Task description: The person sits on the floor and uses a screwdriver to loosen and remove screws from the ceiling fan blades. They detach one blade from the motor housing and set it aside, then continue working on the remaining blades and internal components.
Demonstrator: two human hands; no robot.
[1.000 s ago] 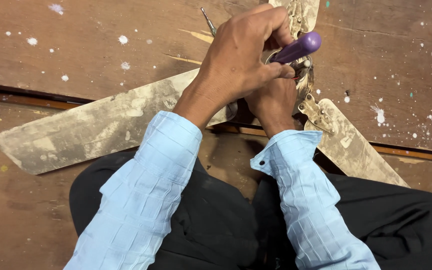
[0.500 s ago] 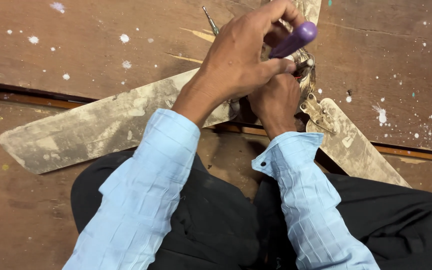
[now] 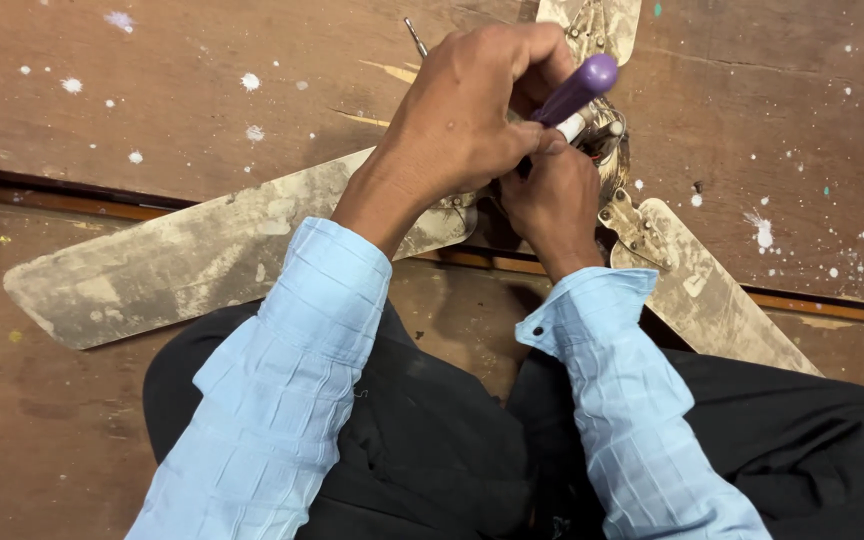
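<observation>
the surface was a worn brown wooden floor (image 3: 152, 110) flecked with white paint spots, crossed by a dark seam between boards. on it lay a dusty ceiling fan (image 3: 612, 150), one grimy blade (image 3: 182, 260) stretching to the left, another blade (image 3: 712, 300) running down to the right, a third reaching past the top edge. the person sat over it in black trousers (image 3: 422, 460) and pale blue sleeves (image 3: 282, 400). the left hand (image 3: 462, 120) was curled closed around a purple-handled screwdriver (image 3: 577, 90), whose handle poked out above the fan's hub. the right hand (image 3: 552, 200) sat just under it, pressed against the hub, fingers folded in; what it gripped was hidden.
</observation>
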